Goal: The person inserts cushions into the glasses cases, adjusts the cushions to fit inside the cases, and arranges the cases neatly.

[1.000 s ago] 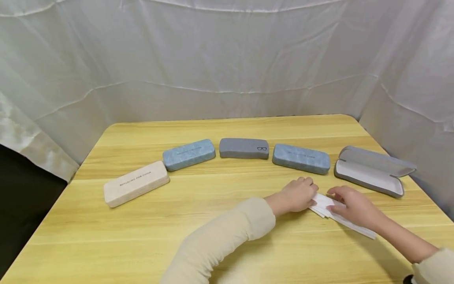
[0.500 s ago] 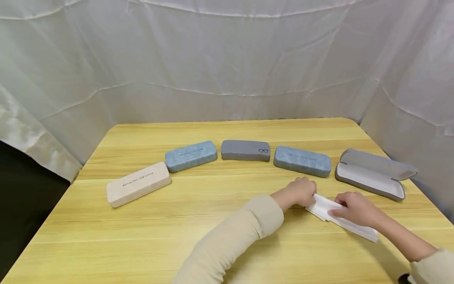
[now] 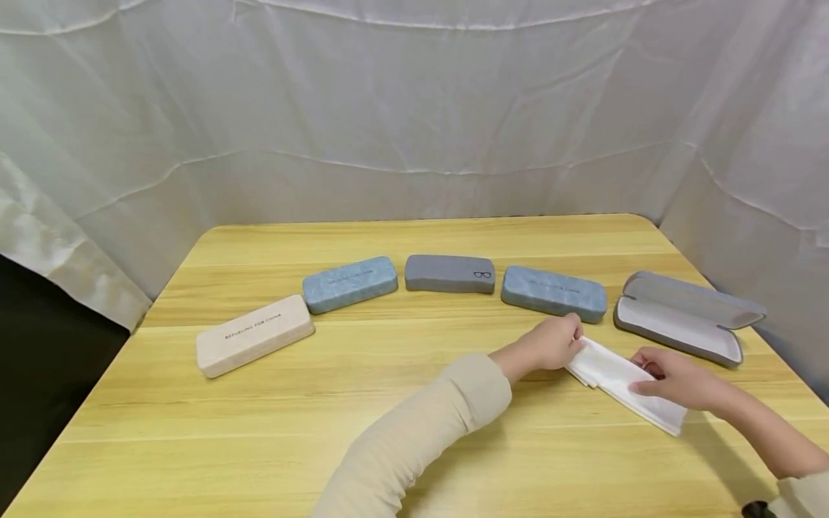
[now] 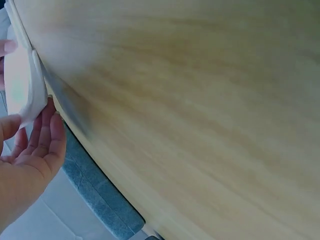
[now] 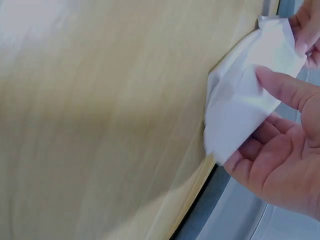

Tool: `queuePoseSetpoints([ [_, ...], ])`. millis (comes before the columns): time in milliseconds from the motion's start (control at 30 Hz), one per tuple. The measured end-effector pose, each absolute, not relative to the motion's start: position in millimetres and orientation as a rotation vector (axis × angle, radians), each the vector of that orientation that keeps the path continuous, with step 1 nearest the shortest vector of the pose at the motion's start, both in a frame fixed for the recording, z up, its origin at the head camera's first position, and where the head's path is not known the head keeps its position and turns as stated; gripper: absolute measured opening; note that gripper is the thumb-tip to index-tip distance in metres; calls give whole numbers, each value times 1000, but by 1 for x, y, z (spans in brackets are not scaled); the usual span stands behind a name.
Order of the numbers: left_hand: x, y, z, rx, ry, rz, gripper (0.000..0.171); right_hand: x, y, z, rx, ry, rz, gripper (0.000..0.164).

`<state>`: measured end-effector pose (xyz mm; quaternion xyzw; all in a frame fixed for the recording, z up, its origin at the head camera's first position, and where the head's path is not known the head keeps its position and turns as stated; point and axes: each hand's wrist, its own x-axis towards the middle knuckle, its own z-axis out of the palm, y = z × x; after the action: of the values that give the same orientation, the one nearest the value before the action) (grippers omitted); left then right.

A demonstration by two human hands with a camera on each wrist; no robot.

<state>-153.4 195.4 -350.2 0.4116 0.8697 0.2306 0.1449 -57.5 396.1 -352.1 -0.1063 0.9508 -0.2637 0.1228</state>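
A folded white cloth (image 3: 622, 380) lies slantwise low over the right side of the table, held between both hands. At its left end, my left hand (image 3: 550, 342) pinches it between thumb and fingers; the left wrist view shows the cloth (image 4: 22, 80) caught at the thumb tip. Farther along, my right hand (image 3: 680, 378) grips the near edge, thumb on top and fingers underneath, as the right wrist view of the cloth (image 5: 250, 90) makes plain. Just beyond the hands, an opened grey glasses case (image 3: 680, 327) shows its pale lining.
Closed glasses cases stand in an arc: a cream one (image 3: 255, 337), a blue one (image 3: 350, 284), a grey one (image 3: 450, 274) with a glasses mark, and another blue one (image 3: 553, 291) close behind my left hand. White curtains (image 3: 414, 108) surround the wooden table (image 3: 259, 446).
Both hands have stayed on the cloth. My right hand has slid right along it and now grips its edge, and the left end has risen slightly away from me; the cloth looks flatter.
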Motion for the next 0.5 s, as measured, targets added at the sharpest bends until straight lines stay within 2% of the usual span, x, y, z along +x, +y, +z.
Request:
queuePoseSetpoints([
  [200,-155,193,-351,1105,2527,759,10,-55,413,-350,-284,2680,-768,12],
  [400,-158,193,-353,1030,2502,829,13,-53,424,-346,-21,2601,-911,17],
  [500,-159,195,-352,972,2469,904,13,-52,429,-347,83,2619,-1061,13],
])
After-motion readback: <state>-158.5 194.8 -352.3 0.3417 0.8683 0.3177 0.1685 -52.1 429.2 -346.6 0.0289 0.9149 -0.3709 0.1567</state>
